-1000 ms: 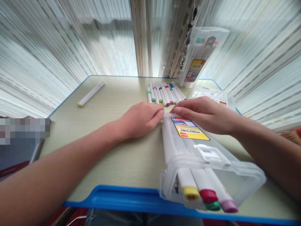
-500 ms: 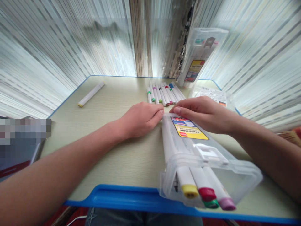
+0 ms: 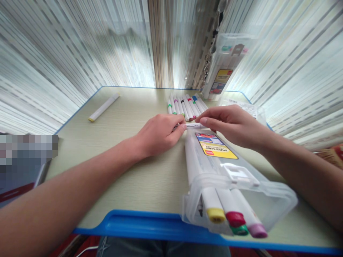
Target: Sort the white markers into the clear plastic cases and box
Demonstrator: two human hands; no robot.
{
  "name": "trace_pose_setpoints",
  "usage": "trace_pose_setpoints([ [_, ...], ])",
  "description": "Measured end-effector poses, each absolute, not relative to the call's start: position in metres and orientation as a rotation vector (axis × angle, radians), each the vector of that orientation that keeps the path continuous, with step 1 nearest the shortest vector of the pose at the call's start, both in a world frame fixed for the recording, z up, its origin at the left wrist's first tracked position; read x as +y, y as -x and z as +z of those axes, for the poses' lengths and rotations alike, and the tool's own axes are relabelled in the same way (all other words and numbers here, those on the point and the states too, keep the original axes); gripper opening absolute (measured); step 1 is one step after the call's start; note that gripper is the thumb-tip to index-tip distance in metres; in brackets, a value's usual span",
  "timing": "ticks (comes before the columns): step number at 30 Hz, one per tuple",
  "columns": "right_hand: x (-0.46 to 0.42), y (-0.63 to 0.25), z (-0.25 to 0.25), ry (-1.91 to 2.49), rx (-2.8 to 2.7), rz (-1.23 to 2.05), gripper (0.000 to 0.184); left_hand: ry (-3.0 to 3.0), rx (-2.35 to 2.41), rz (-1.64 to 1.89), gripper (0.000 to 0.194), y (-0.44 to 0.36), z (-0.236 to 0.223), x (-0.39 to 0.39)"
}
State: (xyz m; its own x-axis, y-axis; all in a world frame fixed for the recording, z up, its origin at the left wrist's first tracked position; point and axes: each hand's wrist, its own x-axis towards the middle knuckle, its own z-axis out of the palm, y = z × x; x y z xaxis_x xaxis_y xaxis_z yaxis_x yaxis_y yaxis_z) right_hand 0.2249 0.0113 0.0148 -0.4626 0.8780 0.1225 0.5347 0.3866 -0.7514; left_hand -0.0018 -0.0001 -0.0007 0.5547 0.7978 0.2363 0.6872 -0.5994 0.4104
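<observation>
A white marker (image 3: 193, 125) lies crosswise between my hands, just beyond the far end of the clear plastic marker case. My left hand (image 3: 162, 134) is closed around its left end. My right hand (image 3: 233, 125) pinches the right end between thumb and fingers. Close below, the marker case (image 3: 214, 171) rests on its side with a yellow label. Its open end faces me, and markers with yellow, red, green and purple ends (image 3: 235, 217) show there. Behind my hands lies a row of several white markers (image 3: 187, 107) with coloured bands, partly hidden by my fingers.
A single white marker with yellow ends (image 3: 104, 107) lies at the left of the table (image 3: 128, 185). At the back right stands a second clear case (image 3: 223, 67), beside a flat clear package (image 3: 246, 107). A blue rim (image 3: 144, 223) edges the table; striped curtains hang behind.
My hands have lifted slightly and moved apart, my right hand shifting right and up. The white marker between them has come into view. The case and row of markers stay put.
</observation>
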Motion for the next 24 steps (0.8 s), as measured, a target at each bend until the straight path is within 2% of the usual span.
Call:
trace_pose_setpoints([
  [5, 0.011, -0.2233, 0.0156, 1.183, -2.015, 0.935, 0.02, -2.513, 1.285, 0.724, 0.027, 0.002, -0.0011, 0.0023],
  [18, 0.0195, -0.2223, 0.0111, 1.061, -1.496, 1.039, 0.008, -2.453, 1.287, 0.786, 0.026, 0.0072, -0.0032, 0.0055],
  [24, 0.0191, -0.2216, 0.0121, 1.041, -1.369, 1.077, 0.009, -2.454, 1.283, 0.79, 0.025, 0.0077, -0.0042, 0.0056],
])
